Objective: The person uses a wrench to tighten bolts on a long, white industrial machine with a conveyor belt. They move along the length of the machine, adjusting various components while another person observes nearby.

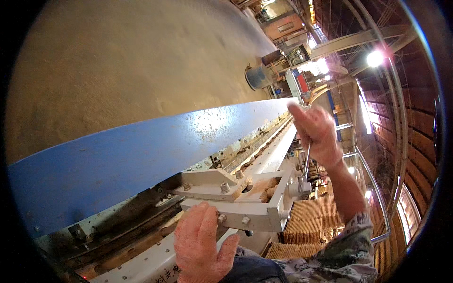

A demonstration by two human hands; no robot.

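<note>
Machine (270, 153), its long blue beam (141, 147) running from near left to far right, fills the middle; a pale bolted bracket (252, 210) sits on it, right of the beam; the left hand (200, 247), thumb apart from its fingers, lies at the bracket's near left edge; the right hand (322, 134), blurred, is closed round a wrench (307, 160) that seems to meet a round fitting (302, 189) at the bracket's right end; turning that fitting looks like the step in hand; another pull would call for a well-seated wrench.
</note>
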